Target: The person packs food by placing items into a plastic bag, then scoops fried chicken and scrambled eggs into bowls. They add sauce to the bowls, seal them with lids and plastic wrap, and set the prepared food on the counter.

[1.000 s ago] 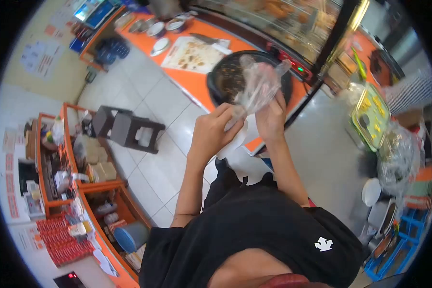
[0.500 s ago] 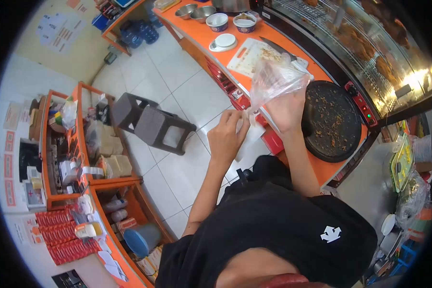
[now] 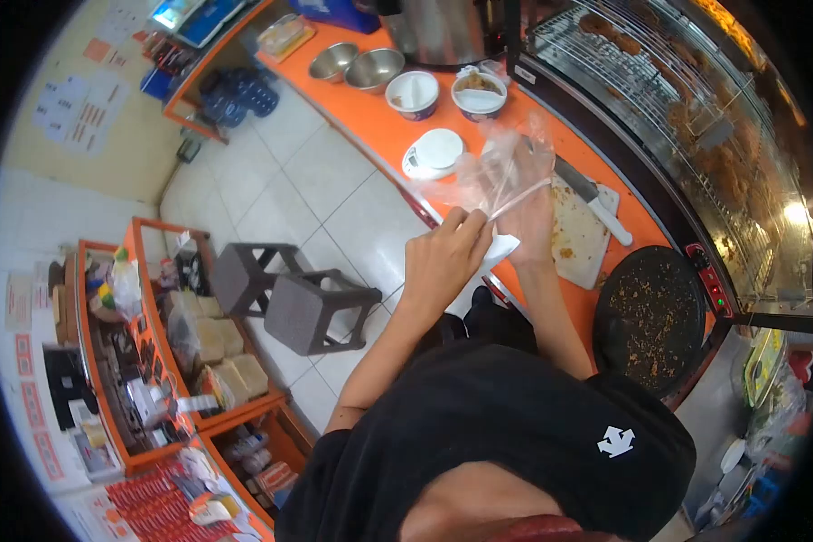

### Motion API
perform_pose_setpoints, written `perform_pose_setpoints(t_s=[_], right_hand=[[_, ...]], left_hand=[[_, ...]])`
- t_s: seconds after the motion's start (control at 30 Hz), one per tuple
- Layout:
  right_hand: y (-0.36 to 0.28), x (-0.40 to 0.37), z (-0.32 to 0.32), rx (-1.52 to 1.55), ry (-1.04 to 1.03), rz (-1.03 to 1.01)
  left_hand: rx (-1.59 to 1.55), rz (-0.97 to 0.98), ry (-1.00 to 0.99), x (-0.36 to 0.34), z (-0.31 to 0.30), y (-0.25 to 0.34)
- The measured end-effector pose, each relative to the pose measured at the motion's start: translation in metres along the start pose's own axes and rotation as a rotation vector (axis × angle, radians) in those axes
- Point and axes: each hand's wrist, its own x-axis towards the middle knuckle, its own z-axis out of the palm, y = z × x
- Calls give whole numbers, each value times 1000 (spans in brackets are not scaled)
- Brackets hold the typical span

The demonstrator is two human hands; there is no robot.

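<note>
My right hand is palm up, its fingers extended inside thin clear plastic that looks like a disposable glove. The loose plastic stands out beyond the fingertips and to the left. At the wrist side, my left hand pinches the edge of this plastic, its fingers bent together. A folded white piece, perhaps tissue or paper, sticks out from under the left fingers. Just right of my right hand lie a white cutting board and a white-handled knife resting across it.
On the orange counter stand a white scale, two tubs, two metal bowls and a black round pan with crumbs. A heated display case borders the counter. Grey stools stand on the tiled floor.
Both hands have shifted; the right reaches farther over the counter beside the cutting board. The left hand now pinches the plastic nearer the right palm. The camera view has moved.
</note>
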Motion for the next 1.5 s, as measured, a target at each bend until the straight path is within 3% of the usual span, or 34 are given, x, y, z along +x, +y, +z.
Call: perform_pose_setpoints(t_s=[0.17, 0.27, 0.3, 0.37, 0.4, 0.43, 0.5, 0.63, 0.7, 0.77, 0.83, 0.9, 0.93, 0.97, 1.0, 1.03, 1.1, 1.13, 1.17, 1.2, 1.23, 1.27, 1.33, 1.37, 1.4, 1.43, 1.5], right_hand=[[22, 38, -33, 250, 94, 156], [32, 50, -54, -382, 287, 130], [32, 55, -43, -384, 316, 114], [27, 69, -18, -1569, 384, 345], [46, 74, -35, -1504, 423, 25], [55, 82, -48, -1507, 476, 19], [53, 106, -35, -204, 444, -187], [73, 134, 10, -197, 385, -437], [80, 138, 3, 324, 235, -312], [90, 140, 8, 169, 308, -402], [91, 143, 8, 8, 364, -491], [87, 143, -1, 267, 236, -557], [88, 143, -8, 247, 232, -584], [92, 142, -17, 147, 398, -631], [91, 144, -27, 44, 555, -678], [93, 144, -39, 21, 540, -705], [96, 147, -54, -151, 874, -464], [87, 149, -57, -162, 866, -492], [78, 150, -55, -270, 972, -590], [68, 149, -56, -376, 1077, -689], [40, 148, -79, -699, 1170, -844], [2, 145, -108, -1026, 1251, -989], [-61, 143, -99, -1053, 1187, -948], [-80, 156, -73, -1254, 1379, -1152], [-95, 170, -48, -1453, 1569, -1360], [-110, 177, -41, -1453, 1556, -1385], [-131, 189, -29, -1515, 1371, -1488]], left_hand=[[-77, 67, -71, 51, 12, -33], [-115, 95, -61, 94, 9, -56], [-122, 100, -64, 109, 10, -66], [-208, 176, -105, 133, 23, -86], [-235, 306, -185, 144, 24, -92], [-259, 443, -266, 155, 24, -99], [-307, 609, -405, 167, 32, -118], [-399, 734, -538, 191, 30, -154], [-397, 664, -501, 204, 25, -164], [-407, 672, -534, 211, 30, -165], [-339, 862, -429, 210, 42, -165], [-380, 1025, -467, 207, 49, -170], [-435, 1128, -525, 199, 45, -172], [-487, 1232, -584, 192, 44, -174], [-590, 1219, -656, 193, 55, -177], [-602, 1247, -629, 193, 62, -179], [-658, 1208, -854, 194, 65, -183], [-709, 1115, -908, 191, 64, -185], [-759, 1017, -965, 187, 62, -187], [-863, 933, -1163, 188, 61, -189], [-1056, 753, -1360, 187, 55, -193], [-1106, 683, -1327, 184, 48, -199], [-1141, 491, -1362, 173, 46, -220], [-1127, 367, -1427, 171, 49, -231], [-1146, 70, -1650, 184, 27, -232], [-1225, -37, -1708, 186, 28, -244], [-1310, 92, -1679, 181, 43, -256]])
